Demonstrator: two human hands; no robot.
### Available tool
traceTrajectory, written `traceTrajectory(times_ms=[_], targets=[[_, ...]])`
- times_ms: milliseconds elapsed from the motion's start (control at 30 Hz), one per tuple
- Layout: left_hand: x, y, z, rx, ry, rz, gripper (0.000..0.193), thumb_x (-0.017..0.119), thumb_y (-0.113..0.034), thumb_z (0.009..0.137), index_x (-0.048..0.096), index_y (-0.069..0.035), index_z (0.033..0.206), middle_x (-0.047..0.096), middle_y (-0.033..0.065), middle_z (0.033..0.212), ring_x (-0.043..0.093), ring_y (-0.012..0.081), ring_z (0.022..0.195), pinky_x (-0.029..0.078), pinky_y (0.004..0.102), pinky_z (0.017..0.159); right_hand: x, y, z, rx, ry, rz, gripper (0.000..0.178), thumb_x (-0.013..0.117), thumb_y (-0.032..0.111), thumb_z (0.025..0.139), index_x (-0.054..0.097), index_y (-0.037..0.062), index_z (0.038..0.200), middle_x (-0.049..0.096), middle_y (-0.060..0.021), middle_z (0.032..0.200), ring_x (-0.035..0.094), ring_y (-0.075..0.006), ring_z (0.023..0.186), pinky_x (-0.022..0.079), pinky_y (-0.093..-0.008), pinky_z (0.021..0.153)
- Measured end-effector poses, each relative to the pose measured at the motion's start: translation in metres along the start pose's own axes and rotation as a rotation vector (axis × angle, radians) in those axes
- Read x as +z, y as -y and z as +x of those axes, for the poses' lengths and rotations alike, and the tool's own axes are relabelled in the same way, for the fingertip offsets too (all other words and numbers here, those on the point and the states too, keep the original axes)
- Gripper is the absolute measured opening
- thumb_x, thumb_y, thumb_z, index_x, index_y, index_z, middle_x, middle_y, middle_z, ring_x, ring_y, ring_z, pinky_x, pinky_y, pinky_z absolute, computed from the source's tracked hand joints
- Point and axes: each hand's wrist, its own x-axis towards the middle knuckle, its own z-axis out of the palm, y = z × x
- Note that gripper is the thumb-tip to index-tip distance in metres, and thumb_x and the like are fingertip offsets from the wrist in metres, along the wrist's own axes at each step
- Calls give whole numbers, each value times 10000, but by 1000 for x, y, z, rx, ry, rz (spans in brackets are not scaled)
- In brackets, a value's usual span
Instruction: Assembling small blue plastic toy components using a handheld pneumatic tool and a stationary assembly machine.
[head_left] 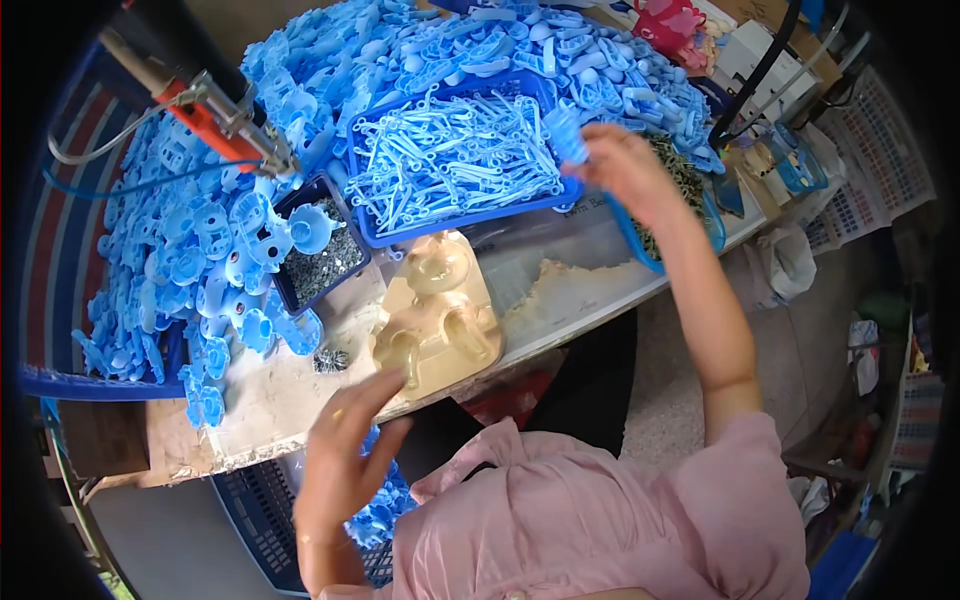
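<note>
My right hand (628, 170) is raised at the right end of a blue basket (372, 235). Its fingers are closed on a small light-blue ribbed plastic part (566, 134). Long thin blue plastic pieces with looped ends (460, 160) fill that basket. Below it on the table lies a tan fixture (440, 360) with rounded hollows, and no blue part shows in them. My left hand (345, 445) hovers at the table's front edge, just below the fixture's lower left corner. Its fingers are stretched apart and hold nothing.
Heaps of blue moulded parts (300, 80) cover the back and left. A dark tray of small metal pieces (325, 255) sits left of the fixture. An orange-and-metal tool (225, 125) hangs above. Another blue tray (690, 190) stands right; a basket (255, 520) is below.
</note>
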Motion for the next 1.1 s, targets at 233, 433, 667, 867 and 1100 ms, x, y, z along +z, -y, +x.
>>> traceTrajectory(times_ms=[233,433,667,867,1100], targets=[[86,-5,79,233,-105,62,567,697,-9,855,542,-24,1400,523,207,1446,593,391,1211,516,439,972,87,-25,-95,188,478,-33,311,697,122,934,591,19,1207,663,-69,1115,690,-158,994,572,-321,850],[95,24,76,189,-265,93,429,746,-95,873,635,9,1275,695,164,1187,701,334,950,574,390,811,70,10,-53,157,741,-600,182,728,164,924,700,38,1053,711,-50,1020,678,-100,948,552,-272,815],[83,33,38,267,-240,301,397,752,-71,840,675,-40,1228,705,98,1140,696,266,949,576,361,790,-62,42,118,-876,-783,-1583,310,752,279,860,690,97,1103,657,-119,1099,677,-336,922,543,-463,812],[82,61,14,261,-178,443,403,766,-110,808,686,-75,1202,691,62,1149,671,252,1029,563,359,851,-131,60,144,-855,-575,-1706,344,647,309,936,710,25,1119,712,-203,1037,684,-384,990,532,-471,852],[80,81,3,160,-185,417,357,742,-146,830,682,-75,1174,670,75,1192,620,274,1145,476,433,1057,23,28,26,-251,136,-580,250,677,216,958,738,11,1086,738,-65,1007,700,-155,931,545,-286,880]])
